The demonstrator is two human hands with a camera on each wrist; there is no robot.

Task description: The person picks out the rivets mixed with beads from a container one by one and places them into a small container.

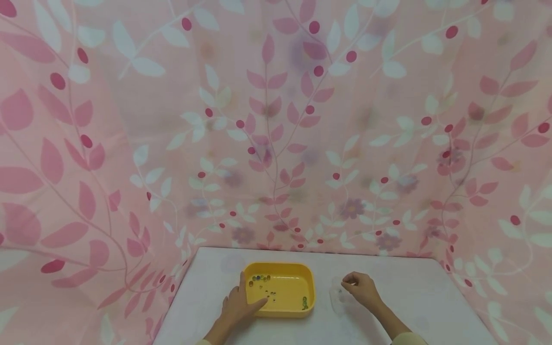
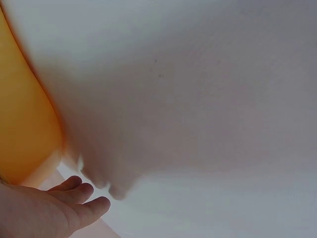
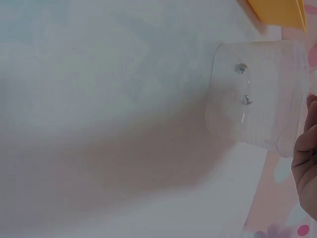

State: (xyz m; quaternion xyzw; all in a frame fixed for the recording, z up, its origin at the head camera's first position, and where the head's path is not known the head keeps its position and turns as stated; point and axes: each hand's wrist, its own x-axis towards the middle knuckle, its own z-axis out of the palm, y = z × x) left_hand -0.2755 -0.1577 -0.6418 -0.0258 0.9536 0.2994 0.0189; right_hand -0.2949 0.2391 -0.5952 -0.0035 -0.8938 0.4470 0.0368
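My left hand rests at the near left corner of a yellow tray, index finger along its left side and thumb over the front rim. In the left wrist view the other fingers stretch out beside the tray wall. Small glassy beads lie at the tray's back left, greenish ones at the right, and tiny shiny pieces mid-tray. My right hand hovers by a clear plastic box, fingers curled and thumb near the index tip; I cannot tell whether it pinches something. Two small metallic pieces lie in the box.
Both containers stand on a white-covered table. Pink leaf-patterned cloth rises behind the table and along both sides. The clear box stands to the right of the tray with a gap between them.
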